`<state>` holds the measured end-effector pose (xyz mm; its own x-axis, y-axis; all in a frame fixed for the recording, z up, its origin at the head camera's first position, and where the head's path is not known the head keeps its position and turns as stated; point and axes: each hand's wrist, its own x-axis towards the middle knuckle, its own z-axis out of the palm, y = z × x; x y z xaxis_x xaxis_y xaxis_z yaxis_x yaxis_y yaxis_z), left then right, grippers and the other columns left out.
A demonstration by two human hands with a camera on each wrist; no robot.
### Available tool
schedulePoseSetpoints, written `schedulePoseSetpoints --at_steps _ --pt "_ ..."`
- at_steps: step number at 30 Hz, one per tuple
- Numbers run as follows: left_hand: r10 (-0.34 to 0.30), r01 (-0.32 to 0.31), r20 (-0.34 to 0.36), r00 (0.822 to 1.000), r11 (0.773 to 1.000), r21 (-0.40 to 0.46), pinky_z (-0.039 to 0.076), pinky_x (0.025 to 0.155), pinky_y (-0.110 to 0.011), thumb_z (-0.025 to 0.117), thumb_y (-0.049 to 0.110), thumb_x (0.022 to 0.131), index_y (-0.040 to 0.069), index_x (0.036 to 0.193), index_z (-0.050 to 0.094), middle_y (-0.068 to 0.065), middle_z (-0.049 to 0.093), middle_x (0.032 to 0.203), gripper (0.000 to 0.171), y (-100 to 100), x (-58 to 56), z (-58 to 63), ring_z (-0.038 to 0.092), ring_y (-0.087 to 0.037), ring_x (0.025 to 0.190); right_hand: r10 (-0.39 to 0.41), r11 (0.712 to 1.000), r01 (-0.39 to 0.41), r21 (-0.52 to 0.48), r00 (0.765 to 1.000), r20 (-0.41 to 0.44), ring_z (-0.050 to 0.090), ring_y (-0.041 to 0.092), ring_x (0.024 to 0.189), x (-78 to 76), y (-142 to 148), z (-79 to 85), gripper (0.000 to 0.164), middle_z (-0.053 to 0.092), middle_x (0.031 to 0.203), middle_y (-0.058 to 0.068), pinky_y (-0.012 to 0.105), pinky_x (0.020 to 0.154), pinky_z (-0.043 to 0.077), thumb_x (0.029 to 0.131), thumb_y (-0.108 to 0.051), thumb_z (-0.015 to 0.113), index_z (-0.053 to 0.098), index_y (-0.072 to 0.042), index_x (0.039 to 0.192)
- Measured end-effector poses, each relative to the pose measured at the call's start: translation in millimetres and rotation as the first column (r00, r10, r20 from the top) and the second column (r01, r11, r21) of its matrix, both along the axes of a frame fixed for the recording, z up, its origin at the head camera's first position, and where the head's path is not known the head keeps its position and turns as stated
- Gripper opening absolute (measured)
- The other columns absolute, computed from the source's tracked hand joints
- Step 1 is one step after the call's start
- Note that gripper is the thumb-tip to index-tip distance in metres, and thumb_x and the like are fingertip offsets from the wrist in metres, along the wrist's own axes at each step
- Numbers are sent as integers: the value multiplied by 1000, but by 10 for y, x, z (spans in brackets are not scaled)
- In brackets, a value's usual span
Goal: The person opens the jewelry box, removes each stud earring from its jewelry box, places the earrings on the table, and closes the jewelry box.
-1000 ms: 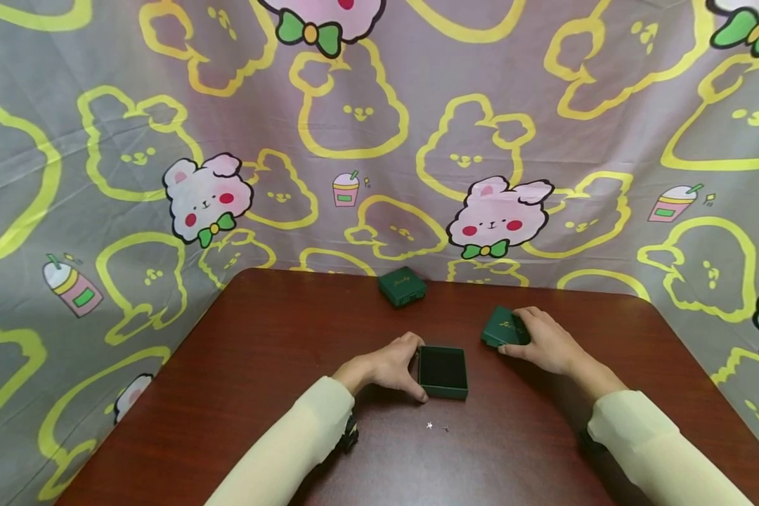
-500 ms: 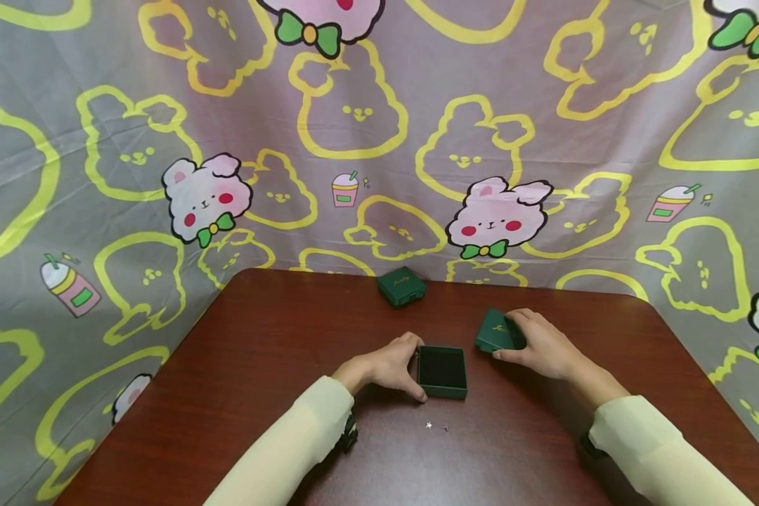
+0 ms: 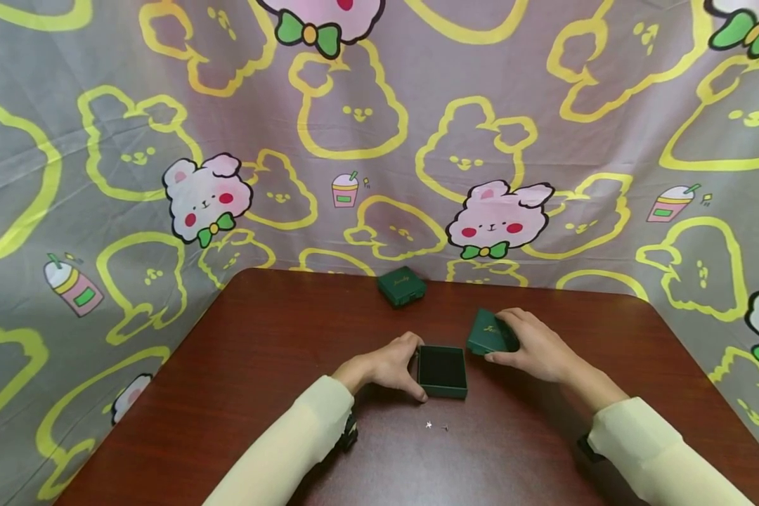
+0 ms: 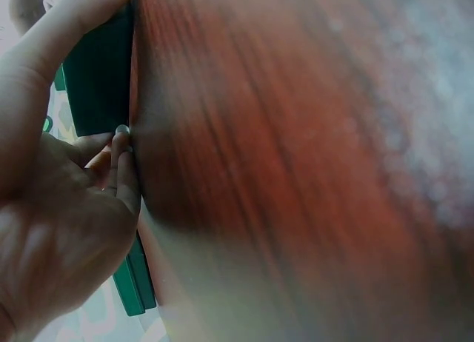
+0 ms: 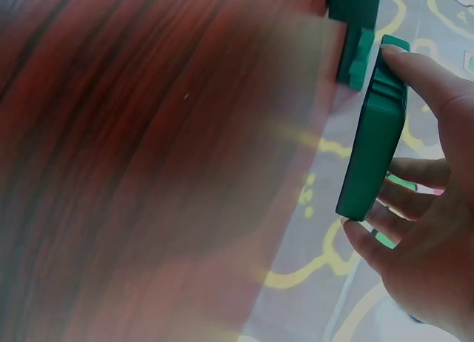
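Near the middle of the dark red-brown counter [image 3: 240, 365], an open green box [image 3: 443, 372] sits with its dark lining facing up. At its 9 o'clock side the left hand [image 3: 388, 367] grips it, thumb curled on the near corner and fingers curled round the far one; the left wrist view shows the thumb along one green wall and the fingertips [image 4: 118, 146] tucked against the box where it meets the wood.

At about 2 o'clock from the box, just beside it, the right hand [image 3: 534, 346] holds the green lid [image 3: 488, 333], which is tilted with its gold lettering facing 10 o'clock. In the right wrist view the lid [image 5: 374, 131] is pinched edge-on, thumb on one end and fingers curled under the other, and it appears to be lifted off the counter, though the blur makes that hard to confirm.

At 12 o'clock, near the far edge, a second green box [image 3: 401, 287] stands closed, well apart from both hands. At 6 o'clock from the open box lie two tiny shiny pieces [image 3: 436, 426], too small to identify. Pale yellow sleeves [image 3: 291, 450] cover both forearms, and a grey cloth [image 3: 101, 176] printed with yellow outlines and pink bunnies hangs behind the counter.
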<state>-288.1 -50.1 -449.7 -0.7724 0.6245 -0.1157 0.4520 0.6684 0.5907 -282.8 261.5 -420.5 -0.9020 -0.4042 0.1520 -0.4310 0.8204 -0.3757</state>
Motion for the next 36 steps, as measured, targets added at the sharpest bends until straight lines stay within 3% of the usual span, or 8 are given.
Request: schedulePoseSetpoints --at_steps 12,36 --pt "9 -9 8 1000 1000 1 39 98 -25 96 32 68 9 124 49 2 47 116 76 0 -13 -17 45 -12 109 80 997 -80 -6 996 -44 53 33 120 158 -301 79 86 52 142 18 53 92 51 81 -49 84 51 0 143" --pt "-1 1 4 1000 1000 1 40 99 -25 97 37 67 9 125 49 2 48 119 80 -5 -10 -17 46 -12 110 190 982 -190 -5 982 -13 54 28 122 264 -562 29 85 52 142 11 50 94 51 81 -54 82 53 -4 144"
